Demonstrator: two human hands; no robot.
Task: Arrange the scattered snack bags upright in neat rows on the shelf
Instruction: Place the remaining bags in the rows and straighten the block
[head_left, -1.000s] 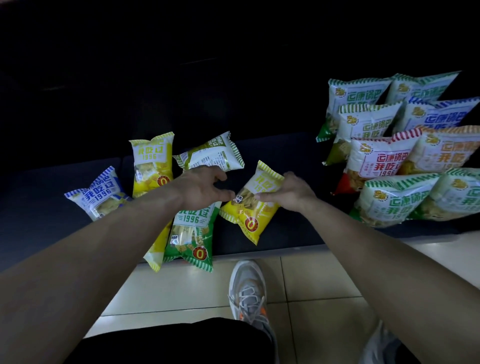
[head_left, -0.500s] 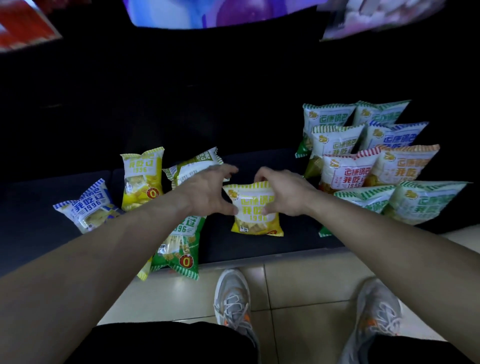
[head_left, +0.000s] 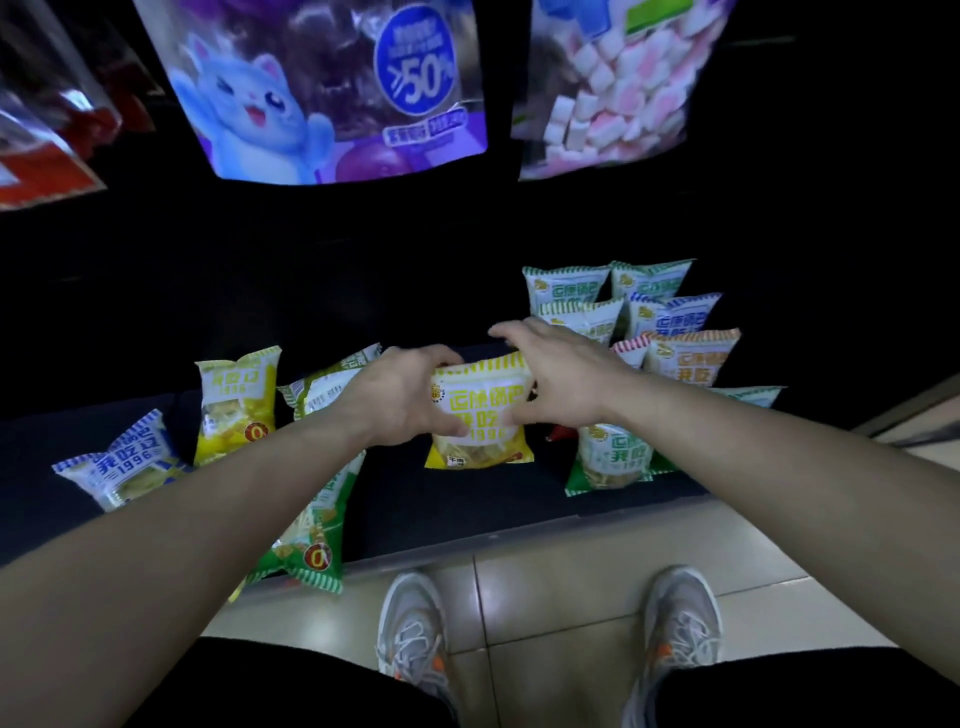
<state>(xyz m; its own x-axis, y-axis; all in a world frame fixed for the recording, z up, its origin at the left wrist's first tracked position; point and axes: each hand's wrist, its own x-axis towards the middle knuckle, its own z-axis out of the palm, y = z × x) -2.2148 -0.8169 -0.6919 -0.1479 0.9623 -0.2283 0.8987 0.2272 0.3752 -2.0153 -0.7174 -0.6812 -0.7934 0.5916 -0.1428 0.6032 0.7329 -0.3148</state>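
A yellow snack bag (head_left: 480, 415) stands upright at the middle of the dark shelf (head_left: 441, 499). My left hand (head_left: 402, 397) grips its left edge and my right hand (head_left: 550, 376) grips its right top edge. To the right, several bags stand in rows, among them a green one (head_left: 613, 457) at the front and an orange one (head_left: 691, 358) behind. Scattered flat on the left lie a blue bag (head_left: 122, 467), a yellow bag (head_left: 236, 408), a green bag (head_left: 311, 545) under my left forearm, and a pale green bag (head_left: 324, 384).
Large snack packs hang above, one purple with a cartoon cat (head_left: 332, 88), one with pink and white cubes (head_left: 613, 88). The shelf's front edge meets a tiled floor (head_left: 545, 582), where my grey shoes (head_left: 413, 639) stand close to it.
The yellow bag has gone from lying tilted on the shelf to standing upright between both hands, shifted slightly right toward the rows. The view has tilted up, revealing the hanging packs.
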